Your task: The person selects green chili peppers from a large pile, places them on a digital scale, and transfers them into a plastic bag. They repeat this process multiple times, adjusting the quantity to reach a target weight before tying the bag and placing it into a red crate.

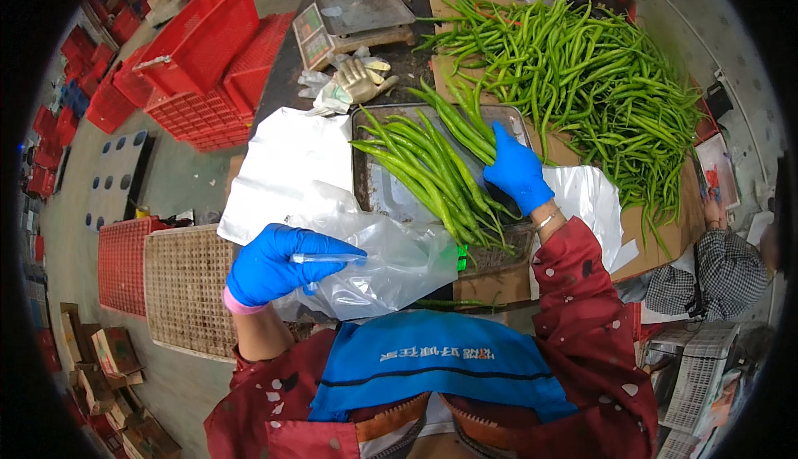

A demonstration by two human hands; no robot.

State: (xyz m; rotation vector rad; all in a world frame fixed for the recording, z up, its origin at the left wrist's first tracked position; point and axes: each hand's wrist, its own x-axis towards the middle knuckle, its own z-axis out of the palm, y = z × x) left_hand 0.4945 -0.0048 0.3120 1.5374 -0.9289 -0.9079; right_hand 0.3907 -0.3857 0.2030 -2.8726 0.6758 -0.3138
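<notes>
My left hand (270, 268), in a blue glove, pinches the edge of a clear plastic bag (391, 272), which spreads across the near side of a weighing scale. On the scale's metal tray (366, 183) lies a loose bunch of long green chili peppers (428, 172), tips toward me. Beside that bunch, my blue-gloved right hand (517, 175) is closed round another handful of chili peppers (465, 131) above the tray's right part. A green lit display (462, 258) shows at the scale's near edge, partly behind the bag.
A large heap of chili peppers (582, 85) covers cardboard at the right. Ahead stand a second scale (362, 12) and cast-off gloves (357, 83). White plastic sheets (291, 160) lie left of the tray. Red crates (199, 52) are stacked at left. A person's checked sleeve (731, 268) is at right.
</notes>
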